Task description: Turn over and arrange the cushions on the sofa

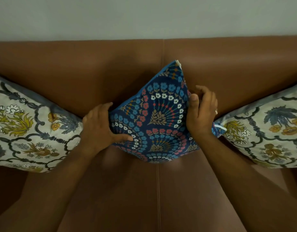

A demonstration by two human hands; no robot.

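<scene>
- A blue patterned cushion (pixel 154 118) is held at the centre of the brown sofa (pixel 97 67), turned on 1 corner like a diamond, its bottom corner resting on the seat near the middle seam.
- The left hand (pixel 101 128) is closed on the cushion's left edge, thumb laid across the front and the other fingers wrapped behind.
- The right hand (pixel 201 113) is pressed against the right edge with thumb forward and fingers curled round the back; a ring is seen on 1 finger.
- 2 cream floral cushions are propped against the backrest: 1 at the left (pixel 27 128), 1 at the right (pixel 268 133), each just beside a hand.
- The step in hand is judged to be the turning or squaring of the centre cushion. It would be done well if both edges were gripped evenly, the cushion rotated until 1 side lies flat on the seat, and then leaned against the backrest midway between the 2 others.
- No containers are seen.
</scene>
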